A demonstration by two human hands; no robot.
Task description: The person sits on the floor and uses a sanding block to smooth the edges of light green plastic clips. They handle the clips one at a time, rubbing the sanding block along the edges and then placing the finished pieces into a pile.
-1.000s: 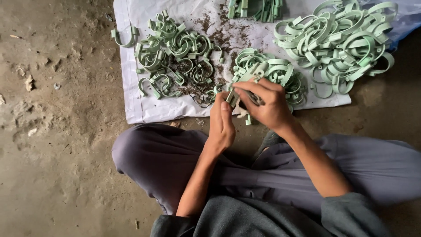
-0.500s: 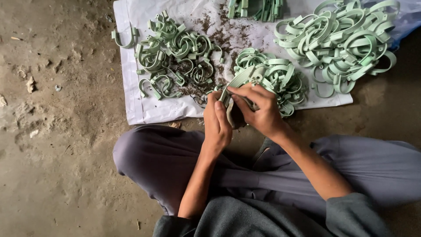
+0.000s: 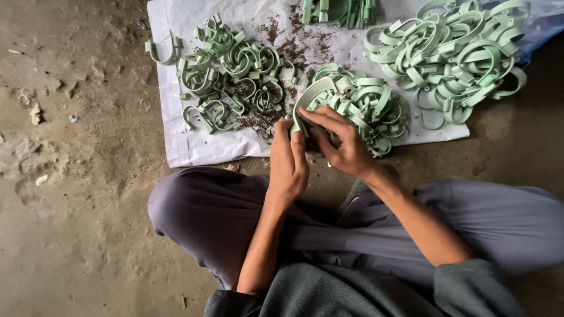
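I sit cross-legged at the edge of a white sheet (image 3: 205, 149). My left hand (image 3: 288, 161) and my right hand (image 3: 341, 141) meet over one pale green curved plastic clip (image 3: 310, 97), both gripping it near its lower end. Just behind the hands lies a middle pile of the same green clips (image 3: 367, 103). A pile of smaller hooked green clips (image 3: 232, 70) lies to the left, mixed with dark crumbs. The biggest heap of wide green bands (image 3: 452, 53) sits at the upper right.
Bare, rough dirt floor (image 3: 70, 176) spreads left of the sheet. One loose clip (image 3: 161, 53) hangs over the sheet's left edge. More green pieces (image 3: 338, 12) lie at the top edge. My grey-trousered knees (image 3: 200, 211) flank the hands.
My hands have shifted slightly up and left toward the middle pile, turning the clip between them. The piles have not moved.
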